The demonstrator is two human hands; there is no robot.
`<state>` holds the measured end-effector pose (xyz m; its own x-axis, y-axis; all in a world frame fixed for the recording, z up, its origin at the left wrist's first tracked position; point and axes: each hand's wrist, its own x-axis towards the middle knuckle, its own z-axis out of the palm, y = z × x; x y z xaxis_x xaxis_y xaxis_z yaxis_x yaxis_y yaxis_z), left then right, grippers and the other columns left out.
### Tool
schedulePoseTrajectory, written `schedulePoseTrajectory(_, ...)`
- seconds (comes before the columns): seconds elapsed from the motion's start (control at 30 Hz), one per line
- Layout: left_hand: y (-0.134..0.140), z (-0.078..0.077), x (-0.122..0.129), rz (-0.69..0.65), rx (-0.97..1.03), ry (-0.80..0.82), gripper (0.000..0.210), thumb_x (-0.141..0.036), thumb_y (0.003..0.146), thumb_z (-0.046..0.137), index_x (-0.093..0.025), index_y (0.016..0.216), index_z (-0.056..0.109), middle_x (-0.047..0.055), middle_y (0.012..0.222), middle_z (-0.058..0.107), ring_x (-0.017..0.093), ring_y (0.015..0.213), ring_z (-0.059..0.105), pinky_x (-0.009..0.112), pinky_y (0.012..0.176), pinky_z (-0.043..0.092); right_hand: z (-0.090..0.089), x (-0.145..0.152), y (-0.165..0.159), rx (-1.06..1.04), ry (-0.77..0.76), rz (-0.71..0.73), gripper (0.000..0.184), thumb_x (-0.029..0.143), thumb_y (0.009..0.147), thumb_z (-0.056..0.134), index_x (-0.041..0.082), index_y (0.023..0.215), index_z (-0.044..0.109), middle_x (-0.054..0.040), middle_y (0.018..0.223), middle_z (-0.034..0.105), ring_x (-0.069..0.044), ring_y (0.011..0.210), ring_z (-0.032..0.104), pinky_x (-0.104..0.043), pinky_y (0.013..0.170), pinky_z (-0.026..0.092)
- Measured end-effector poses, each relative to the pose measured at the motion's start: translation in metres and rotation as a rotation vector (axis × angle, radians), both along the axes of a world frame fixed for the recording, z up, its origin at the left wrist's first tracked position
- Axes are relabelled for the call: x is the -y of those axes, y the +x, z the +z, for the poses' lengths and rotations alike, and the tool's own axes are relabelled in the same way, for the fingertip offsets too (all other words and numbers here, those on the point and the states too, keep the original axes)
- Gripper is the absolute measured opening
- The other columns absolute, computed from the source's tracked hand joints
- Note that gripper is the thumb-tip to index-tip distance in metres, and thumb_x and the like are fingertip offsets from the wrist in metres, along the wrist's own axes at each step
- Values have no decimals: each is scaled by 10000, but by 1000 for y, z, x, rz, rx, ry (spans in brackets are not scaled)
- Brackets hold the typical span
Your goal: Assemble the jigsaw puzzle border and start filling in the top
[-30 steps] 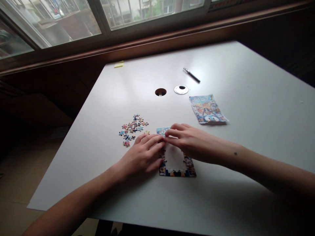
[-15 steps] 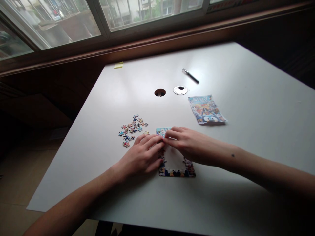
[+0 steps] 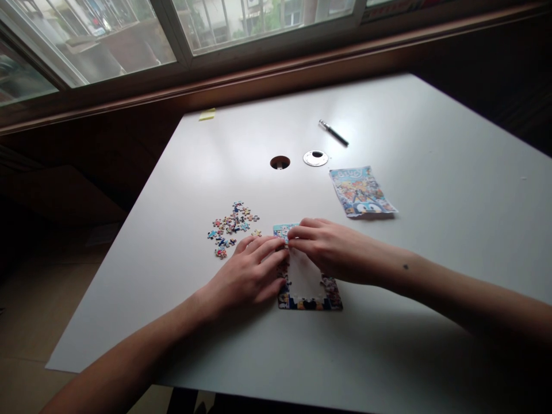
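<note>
A partly assembled jigsaw puzzle [image 3: 332, 294] lies on the white table, its picture pieces forming a border around a bare middle. My left hand [image 3: 252, 270] rests along its left side, fingers stretched out and the tips on the border. From the right, my right hand [image 3: 321, 244] reaches over the upper part, thumb and fingers pinched together close to the left fingertips. Whatever is between them is hidden by the fingers. Loose puzzle pieces [image 3: 235, 221] lie in a pile just beyond my left hand.
A creased picture sheet [image 3: 364, 192] lies to the right, beyond my right hand. Farther back are a black pen [image 3: 334, 133], a round cable hole [image 3: 280, 163] and its metal cover [image 3: 315, 158]. A yellow sticky note [image 3: 207, 114] is at the far edge, below the window.
My right hand has shifted very slightly at the upper left of the puzzle, its fingertips drawing a little away from the left ones. My left hand stays in place.
</note>
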<state>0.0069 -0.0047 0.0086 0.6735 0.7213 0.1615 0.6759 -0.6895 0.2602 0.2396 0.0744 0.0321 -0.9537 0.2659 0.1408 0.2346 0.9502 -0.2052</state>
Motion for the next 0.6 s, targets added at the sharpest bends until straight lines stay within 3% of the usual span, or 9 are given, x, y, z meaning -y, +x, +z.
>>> schedulePoseTrajectory(0.6,1,1,0,3,-8,11,432,-358,982,490,-185,1377,477,127,1465,498,272,1379,427,459,1138,338,7,-2,4,55,-45,-22,206,32,888,509,143,810,664,-84,926,654,-188,836,504,-334,762,443)
